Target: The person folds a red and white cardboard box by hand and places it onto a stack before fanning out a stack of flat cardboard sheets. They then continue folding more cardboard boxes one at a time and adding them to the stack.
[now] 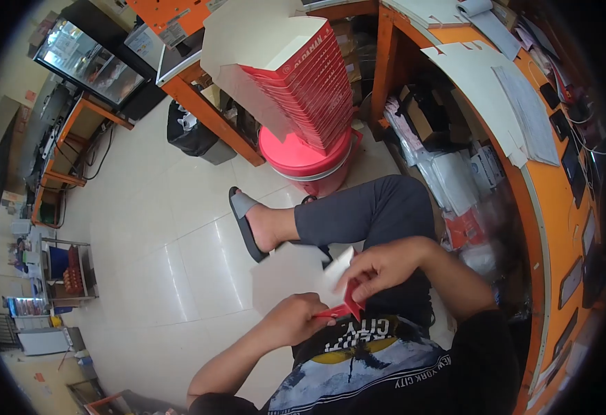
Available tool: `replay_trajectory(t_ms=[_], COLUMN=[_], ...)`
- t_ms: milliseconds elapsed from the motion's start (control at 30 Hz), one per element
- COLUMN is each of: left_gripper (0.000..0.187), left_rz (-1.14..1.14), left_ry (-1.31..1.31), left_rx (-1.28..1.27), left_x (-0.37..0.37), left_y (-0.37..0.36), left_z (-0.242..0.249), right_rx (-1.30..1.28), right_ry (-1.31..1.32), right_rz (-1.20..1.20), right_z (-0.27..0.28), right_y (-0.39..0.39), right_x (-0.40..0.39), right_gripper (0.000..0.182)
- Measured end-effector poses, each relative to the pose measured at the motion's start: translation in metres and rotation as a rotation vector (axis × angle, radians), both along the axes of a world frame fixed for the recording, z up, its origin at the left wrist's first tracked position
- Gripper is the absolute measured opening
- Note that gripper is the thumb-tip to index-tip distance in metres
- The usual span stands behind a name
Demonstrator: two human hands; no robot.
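Person seated, both bare hands at work above the lap; red-and-white carton (339, 273) held between them, in front of the black printed shirt (358, 360) and near the bent leg in dark trousers (365, 211); left hand (295, 319) closed on the carton's red edge, fingers curled, thumb along the near side; right hand (380, 268) bent over the opposite corner, thumb and fingers pinched together on the red part, a white flap just beside them; carton partly folded, its broad pale panel (282, 278) reaching out over the floor (178, 235), outline blurred

Ahead, a tall stack of nested red cartons (313, 93), white lettering on their sides, pale flaps spread at the top; stack standing on the red lid of a bucket (292, 153); sandalled foot (265, 228) on the tiles, nearer the hands; bin with black bag (194, 131) by a table leg, left of the bucket; to the right, an orange table (524, 290) bearing papers (521, 114) and phones; plastic-wrapped packs (452, 180) underneath
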State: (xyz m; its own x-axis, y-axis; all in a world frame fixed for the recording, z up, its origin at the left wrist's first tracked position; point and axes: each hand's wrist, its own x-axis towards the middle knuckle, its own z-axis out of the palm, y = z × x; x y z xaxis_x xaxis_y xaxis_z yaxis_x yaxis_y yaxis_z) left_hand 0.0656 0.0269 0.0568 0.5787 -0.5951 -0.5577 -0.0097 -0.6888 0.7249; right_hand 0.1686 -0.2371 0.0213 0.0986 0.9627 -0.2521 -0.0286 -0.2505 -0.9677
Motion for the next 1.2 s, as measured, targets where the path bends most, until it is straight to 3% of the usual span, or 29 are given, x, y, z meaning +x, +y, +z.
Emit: replay_trajectory(t_ms=[67, 167, 233, 367, 467, 600, 700, 800, 900, 967, 1100, 1167, 1200], left_gripper=[0.018, 0.025, 0.03, 0.032, 0.034, 0.033, 0.032, 0.032, 0.032, 0.032, 0.032, 0.033, 0.032], left_rz=[0.217, 0.305, 0.358, 0.518, 0.541, 0.593, 0.587, 0.644, 0.639, 0.625, 0.51, 0.554, 0.691], left_ry=[0.459, 0.597, 0.646, 0.865, 0.914, 0.935, 0.953, 0.999, 0.981, 0.983, 0.716, 0.573, 0.543], left_rx=[0.087, -0.366, -0.408, -0.53, -0.567, -0.493, -0.539, -0.607, -0.574, -0.577, -0.497, -0.467, -0.534], left_x=[0.018, 0.006, 0.003, -0.007, -0.017, -0.012, -0.014, -0.019, -0.023, -0.026, -0.028, -0.027, -0.026], left_y=[-0.008, 0.023, 0.023, 0.021, 0.023, 0.011, 0.014, 0.019, 0.022, 0.016, 0.016, 0.017, 0.018], left_z=[0.029, -0.016, -0.021, -0.034, -0.059, -0.033, -0.044, -0.057, -0.06, -0.055, -0.056, -0.047, -0.04], right_rx=[-0.058, -0.035, 0.131, 0.365, 0.192, 0.143, 0.057, 0.024, 0.191, 0.167, 0.147, 0.288, 0.359], right_ry=[-0.079, -0.242, -0.33, -0.545, -0.763, -0.753, -0.717, -0.652, -0.708, -0.69, -0.61, -0.629, -0.633], right_rz=[-0.014, -0.221, -0.462, -0.404, -0.337, -0.487, -0.362, -0.644, -0.434, -0.254, -0.057, -0.267, -0.368], right_z=[0.005, 0.009, 0.014, 0.013, 0.001, -0.001, 0.0, 0.015, 0.008, -0.001, 0.008, 0.006, 0.005], right_y=[-0.001, 0.001, 0.01, 0.026, 0.031, 0.031, 0.031, 0.038, 0.036, 0.036, 0.045, 0.049, 0.051], right_x=[0.001, -0.006, -0.025, -0.036, -0.047, -0.05, -0.041, -0.044, -0.046, -0.039, -0.027, -0.025, -0.025], right_gripper=[0.042, 0.04, 0.038, 0.035, 0.037, 0.03, 0.033, 0.032, 0.032, 0.036, 0.048, 0.051, 0.053])
